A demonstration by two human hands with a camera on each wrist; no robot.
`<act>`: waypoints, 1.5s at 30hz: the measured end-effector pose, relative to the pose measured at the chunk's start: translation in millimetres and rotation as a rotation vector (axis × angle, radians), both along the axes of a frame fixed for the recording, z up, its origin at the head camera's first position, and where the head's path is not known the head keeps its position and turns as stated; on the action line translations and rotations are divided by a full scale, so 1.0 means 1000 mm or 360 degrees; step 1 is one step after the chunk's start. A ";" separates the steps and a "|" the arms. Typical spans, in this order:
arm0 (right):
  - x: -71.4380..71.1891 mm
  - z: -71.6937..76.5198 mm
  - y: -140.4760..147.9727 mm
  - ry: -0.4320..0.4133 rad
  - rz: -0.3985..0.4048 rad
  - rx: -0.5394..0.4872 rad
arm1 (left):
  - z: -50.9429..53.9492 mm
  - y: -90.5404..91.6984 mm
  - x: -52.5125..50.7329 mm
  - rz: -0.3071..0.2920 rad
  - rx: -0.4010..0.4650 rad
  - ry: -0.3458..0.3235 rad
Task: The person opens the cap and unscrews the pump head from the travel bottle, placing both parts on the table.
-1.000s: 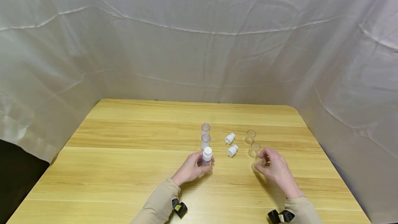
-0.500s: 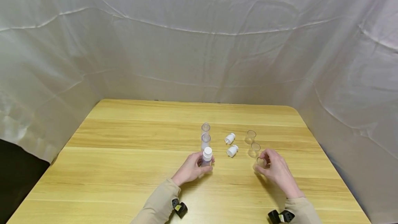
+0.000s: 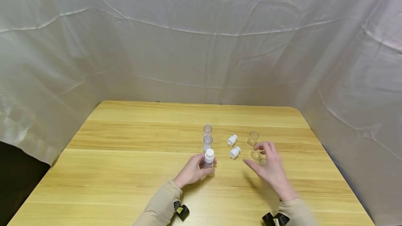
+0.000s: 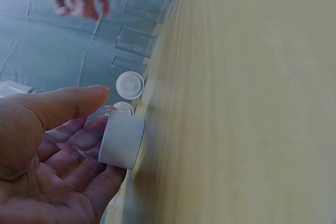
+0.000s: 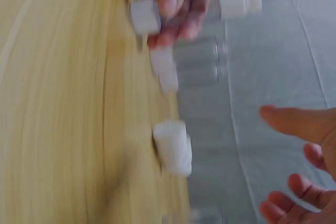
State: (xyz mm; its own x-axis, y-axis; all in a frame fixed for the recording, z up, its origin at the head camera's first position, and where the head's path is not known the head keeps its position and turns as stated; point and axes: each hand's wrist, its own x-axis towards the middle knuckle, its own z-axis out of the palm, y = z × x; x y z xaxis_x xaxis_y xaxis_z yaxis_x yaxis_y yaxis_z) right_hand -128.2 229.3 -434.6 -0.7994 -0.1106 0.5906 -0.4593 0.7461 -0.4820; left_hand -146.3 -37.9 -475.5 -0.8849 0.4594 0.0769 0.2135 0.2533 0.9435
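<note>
My left hand [image 3: 194, 170] grips a small clear bottle with a white top [image 3: 209, 154], upright; its white base [image 4: 122, 140] shows in the left wrist view. To the right, my right hand [image 3: 270, 166] hovers with thumb and fingers spread apart, holding nothing. Just behind its thumb stands a clear cap [image 3: 263, 162], partly hidden by the hand. Another clear cap [image 3: 255, 154] is partly covered by the fingers, and a third clear cap [image 3: 253, 137] stands farther back. Between the hands lie two white pump tops [image 3: 232, 140] on their sides.
Two clear bottles without tops [image 3: 207, 143] stand in a row behind the left hand. Everything rests on a wooden table [image 3: 141, 142]. A pale fabric curtain [image 3: 201, 62] hangs behind the table and along its sides.
My right hand has let go of the nearest clear cap, spread its fingers and moved a little left and up. The left hand and its bottle have stayed put.
</note>
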 end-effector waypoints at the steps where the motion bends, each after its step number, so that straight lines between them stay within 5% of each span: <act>1: -0.001 0.000 -0.005 0.0037 0.0045 -0.0022 | 0.000 0.000 0.000 0.0002 -0.0001 -0.0001; 6: -0.005 0.003 -0.029 0.0109 0.0248 -0.0107 | 0.000 0.000 0.000 -0.0009 0.0021 0.0010; 17: -0.009 0.003 -0.076 0.0026 0.0565 -0.0167 | -0.001 -0.002 -0.001 0.0013 -0.0095 0.0072; 28: -0.011 0.000 -0.094 -0.0031 0.0654 -0.0198 | -0.002 -0.003 -0.002 -0.0026 -0.0091 0.0164; 45: -0.012 -0.005 -0.107 0.0007 0.0593 -0.0133 | -0.002 -0.003 -0.002 -0.0033 -0.0017 0.0077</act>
